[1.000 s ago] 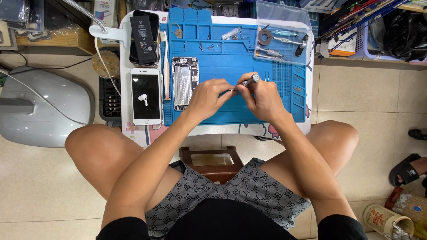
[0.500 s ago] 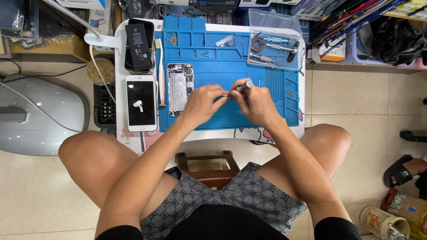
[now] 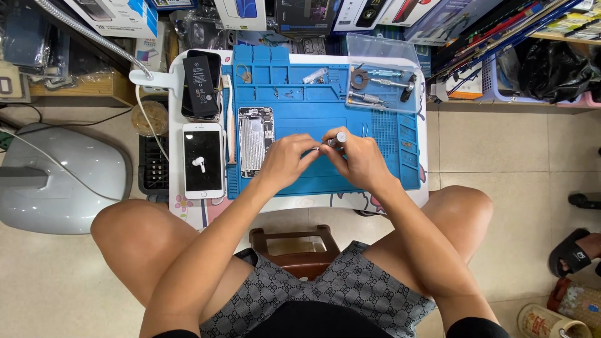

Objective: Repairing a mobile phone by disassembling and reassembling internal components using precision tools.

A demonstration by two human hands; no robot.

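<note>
Since the earlier frames little has shifted on the mat: our two hands remain together at its middle, and only the view has drifted a touch, so the table sits slightly lower and more to the left. Our right hand [image 3: 360, 164] is closed around a small screwdriver [image 3: 338, 138], its silver cap poking up above the knuckles. Our left hand [image 3: 285, 159] pinches something tiny against the tool's tip; it is too small for us to tell what. Both hands rest on the blue repair mat [image 3: 325, 181].

We judge the step in hand to be fine work on a small part or screw, with the opened phone chassis [image 3: 255, 141] lying just left of our left hand. A next move would call for a steady tip and a firm pinch.

Further left lies a white phone [image 3: 202, 160] with a lit screen, and above it a black battery [image 3: 200, 86]. A clear tray [image 3: 383, 78] of tools sits at the mat's far right corner. The small white table [image 3: 188, 209] stands on a beige tiled floor [image 3: 501, 156], boxes and shelves crowd behind, and a grey domed appliance [image 3: 59, 181] sits to our left.
</note>
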